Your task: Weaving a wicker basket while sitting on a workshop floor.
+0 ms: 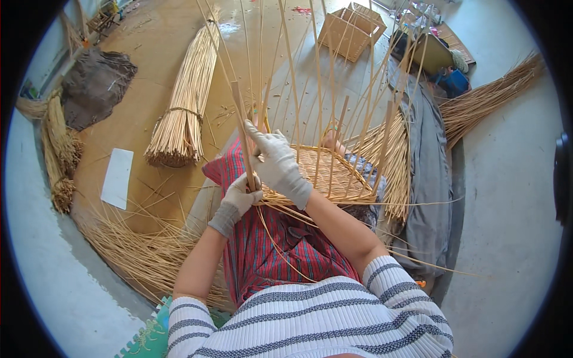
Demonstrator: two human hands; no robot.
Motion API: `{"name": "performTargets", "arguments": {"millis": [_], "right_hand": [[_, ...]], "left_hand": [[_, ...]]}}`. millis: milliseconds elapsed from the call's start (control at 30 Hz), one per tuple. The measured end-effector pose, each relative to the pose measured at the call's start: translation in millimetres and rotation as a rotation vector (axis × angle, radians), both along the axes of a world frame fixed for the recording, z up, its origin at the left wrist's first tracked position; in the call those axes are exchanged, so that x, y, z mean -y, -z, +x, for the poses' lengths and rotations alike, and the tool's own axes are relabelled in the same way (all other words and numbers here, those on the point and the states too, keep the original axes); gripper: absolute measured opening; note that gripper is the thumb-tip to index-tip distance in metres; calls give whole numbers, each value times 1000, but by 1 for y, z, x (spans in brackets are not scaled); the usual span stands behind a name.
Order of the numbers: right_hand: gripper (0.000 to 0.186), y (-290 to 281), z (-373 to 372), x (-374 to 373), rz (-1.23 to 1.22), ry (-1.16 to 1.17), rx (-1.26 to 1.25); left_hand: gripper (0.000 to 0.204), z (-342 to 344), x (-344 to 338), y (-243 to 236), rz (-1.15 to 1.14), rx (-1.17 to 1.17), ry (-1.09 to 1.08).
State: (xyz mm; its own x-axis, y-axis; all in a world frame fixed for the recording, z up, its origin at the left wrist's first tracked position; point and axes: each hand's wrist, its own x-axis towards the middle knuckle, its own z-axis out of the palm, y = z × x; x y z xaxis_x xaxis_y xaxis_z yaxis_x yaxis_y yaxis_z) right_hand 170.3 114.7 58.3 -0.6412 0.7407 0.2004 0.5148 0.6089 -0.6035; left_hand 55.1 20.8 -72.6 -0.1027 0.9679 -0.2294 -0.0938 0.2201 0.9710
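Note:
My left hand (237,197), in a pale glove with grey cuff, is closed around the foot of a wooden stake (237,104) at the left corner of a woven wicker base (322,176). Above it my right hand (274,161), also gloved, grips the same stake, index finger raised along it. Thin cane rods (317,71) and a few thicker stakes stand upright around the base. The base rests over a red plaid cloth (268,244) on my lap. Loose strands (418,201) trail from its front edge to the right.
Cane bundles (179,113) lie ahead, at the left and at the right (489,95). Loose cane (137,262) lies lower left. Also around are a dark cloth (95,83), white sheet (116,178), cardboard box (349,33), grey cloth (430,179) and green mat (143,340).

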Motion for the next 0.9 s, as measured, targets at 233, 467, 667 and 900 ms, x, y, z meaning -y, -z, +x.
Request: {"name": "performTargets", "arguments": {"millis": [233, 467, 667, 900], "right_hand": [[45, 13, 76, 35, 195, 325, -146], [79, 35, 72, 52, 265, 151, 259], [83, 17, 73, 45, -4, -63, 535], [57, 30, 100, 31, 300, -86, 455]], "left_hand": [[28, -16, -9, -31, -99, 68, 23], [27, -19, -10, -27, -26, 121, 76], [28, -44, -20, -26, -1, 95, 465], [51, -47, -41, -23, -31, 115, 646]]}}
